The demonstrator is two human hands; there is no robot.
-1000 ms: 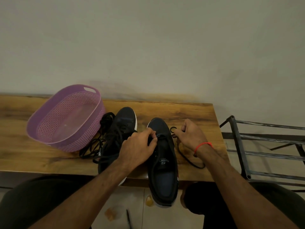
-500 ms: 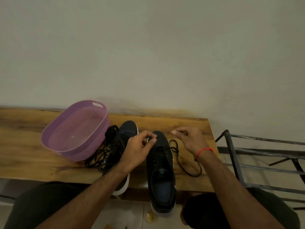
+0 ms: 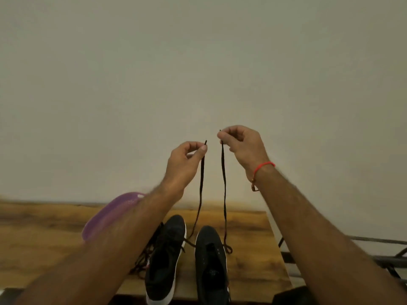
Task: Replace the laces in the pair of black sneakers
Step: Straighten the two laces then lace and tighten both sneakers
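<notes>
The table (image 3: 44, 234) spans the lower frame, a wooden top set against a plain wall. A purple basket (image 3: 105, 216) stands at far left on it, partly hidden behind the left forearm. At the right edge, beyond the table, part of a dark metal rack (image 3: 387, 258) is visible. The two black sneakers stand side by side near the front edge, toes pointing to the wall: the left sneaker (image 3: 165, 256) carries a lace, with a tangle of loose black laces (image 3: 143, 260) lying just beside it on the left; the right sneaker (image 3: 211, 260) is the unit in work. One black lace (image 3: 224, 194) rises from each side of the right sneaker's toe end in two near-vertical strands, apparently passed through the lowest eyelets only; the eyelets above appear open. Both hands are raised well above the table. The left hand (image 3: 184, 164) pinches the left tip between thumb and forefinger; the right hand (image 3: 241, 146) pinches the right tip likewise, a red band at its wrist. The right tip stands slightly higher than the left. Step in hand, as judged: equalising the two lace ends after the first pass. Next move: match the tips level with both strands taut, then lower the hands and feed each tip crosswise into the next eyelet, keeping the strands flat and untwisted.
</notes>
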